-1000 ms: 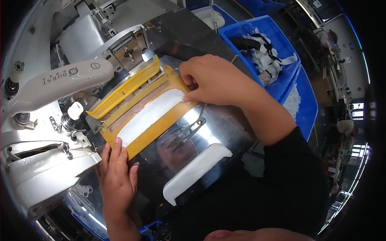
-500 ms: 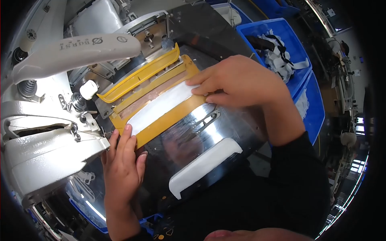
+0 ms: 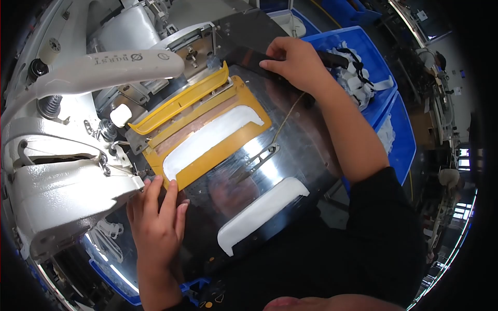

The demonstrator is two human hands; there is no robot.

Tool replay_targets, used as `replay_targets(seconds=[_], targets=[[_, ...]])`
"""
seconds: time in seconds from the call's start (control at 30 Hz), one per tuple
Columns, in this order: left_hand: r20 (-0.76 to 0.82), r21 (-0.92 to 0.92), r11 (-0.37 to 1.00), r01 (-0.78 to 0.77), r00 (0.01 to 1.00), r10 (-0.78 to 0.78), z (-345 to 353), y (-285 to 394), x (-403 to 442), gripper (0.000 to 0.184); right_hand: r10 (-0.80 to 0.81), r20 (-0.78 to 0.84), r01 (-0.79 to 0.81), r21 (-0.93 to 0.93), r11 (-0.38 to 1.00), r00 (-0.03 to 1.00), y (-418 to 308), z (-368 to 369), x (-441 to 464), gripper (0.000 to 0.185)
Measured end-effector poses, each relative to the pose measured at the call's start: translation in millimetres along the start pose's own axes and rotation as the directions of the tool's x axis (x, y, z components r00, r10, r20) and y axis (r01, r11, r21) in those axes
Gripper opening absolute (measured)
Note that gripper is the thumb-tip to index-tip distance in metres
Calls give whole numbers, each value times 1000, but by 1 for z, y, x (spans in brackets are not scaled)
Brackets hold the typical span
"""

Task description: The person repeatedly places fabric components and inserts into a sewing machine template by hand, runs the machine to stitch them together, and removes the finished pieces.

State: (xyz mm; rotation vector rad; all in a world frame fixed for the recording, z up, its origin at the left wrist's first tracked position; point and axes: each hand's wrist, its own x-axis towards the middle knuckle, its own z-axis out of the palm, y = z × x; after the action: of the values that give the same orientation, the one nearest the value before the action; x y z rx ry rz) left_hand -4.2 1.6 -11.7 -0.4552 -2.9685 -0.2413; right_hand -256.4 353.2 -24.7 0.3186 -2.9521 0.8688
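Observation:
A white curved fabric piece (image 3: pixel 212 136) lies in the yellow template plate (image 3: pixel 223 158), under a raised yellow bar (image 3: pixel 179 101). My left hand (image 3: pixel 158 217) rests its outstretched fingertips on the plate's near left corner, beside the end of the white piece. Beyond the plate's right end, my right hand (image 3: pixel 298 65) has its fingers curled in a pinch at a long dark strip (image 3: pixel 254 61); the exact grip is partly hidden. A second white fabric piece (image 3: pixel 262 215) lies on the metal table nearer to me.
A white sewing machine (image 3: pixel 67 202) with a lamp-like arm (image 3: pixel 114 72) fills the left side. Small thread snips (image 3: pixel 259 161) on a cord lie on the table. Blue bins (image 3: pixel 386 67) with white and black pieces stand at the right.
My right hand has left the white piece and moved up and away to the dark strip. The left hand has slid slightly down off the white piece's end.

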Motion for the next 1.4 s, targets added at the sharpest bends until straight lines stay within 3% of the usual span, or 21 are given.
replay_targets(seconds=[0.07, 0.17, 0.37, 0.5, 0.6, 0.7, 0.77, 0.83, 1.0, 1.4], targets=[[4, 13, 1000, -1, 1000, 1, 0, 0, -1, 48, 69, 51, -71, 23, 997, 996, -6, -6, 3, 30], [1, 14, 1000, 2, 1000, -2, 0, 0, -2, 48, 6, -23, -4, 73, 997, 1000, 8, -2, 6, 27], [22, -3, 1000, 24, 999, -23, -3, 3, -1, 48, -91, -115, 79, -106, 991, 989, 13, -3, 10, 32], [-16, 18, 1000, -15, 1000, 15, -1, 2, -3, 49, -194, -306, 190, -42, 981, 932, 6, -10, 3, 28], [-70, -6, 999, -54, 996, 54, 3, 1, -4, 46, -321, -428, 384, 67, 921, 845, -25, -31, -15, 21], [-120, -67, 994, -83, 990, 75, 3, 0, -4, 44, -649, -174, 668, 93, 738, 741, -68, -57, -34, 17], [-141, -78, 994, -77, 988, 66, 2, 1, -4, 39, -705, 14, 685, 223, 693, 709, -91, -40, -42, 16], [-153, -88, 994, -68, 987, 54, 4, -1, -5, 37, -709, 216, 630, 338, 699, 671, -113, -21, -45, 14], [-165, -110, 992, -55, 986, 36, 6, -5, -8, 35, -578, 470, 432, 388, 814, 667, -124, 37, -31, 17], [-173, -185, 982, -39, 985, 6, 14, -8, 0, 41, -508, 522, 413, 297, 861, 685, -123, 59, -23, 20]])
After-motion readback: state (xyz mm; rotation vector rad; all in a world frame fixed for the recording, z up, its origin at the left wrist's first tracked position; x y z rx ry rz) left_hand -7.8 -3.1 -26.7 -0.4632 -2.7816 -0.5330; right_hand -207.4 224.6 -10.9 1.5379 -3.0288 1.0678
